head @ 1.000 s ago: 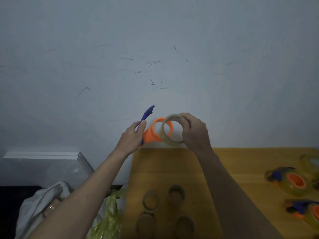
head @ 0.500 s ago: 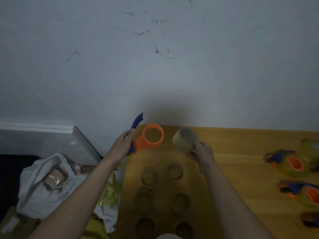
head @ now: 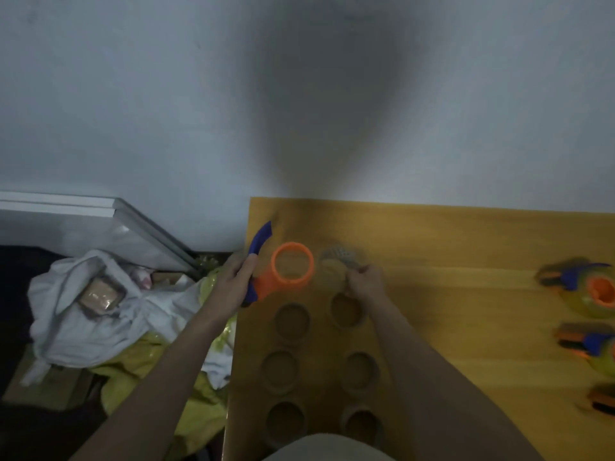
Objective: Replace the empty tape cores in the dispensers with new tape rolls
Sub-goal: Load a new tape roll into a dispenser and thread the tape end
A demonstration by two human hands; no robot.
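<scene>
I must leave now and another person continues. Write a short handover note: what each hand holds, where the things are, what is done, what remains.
Left hand: grips the dispenser by its blue handle; its orange hub is bare.
Right hand: holds the pulled-off empty core, blurred, low over the table just right of the dispenser.
Six empty cores stand in two columns on the table near the person.
Loaded dispensers lie at the right edge.
Done: core is off this dispenser.
Left: set the core down with the others, then fit a new roll on the hub. No loose new roll is clearly in view.
</scene>
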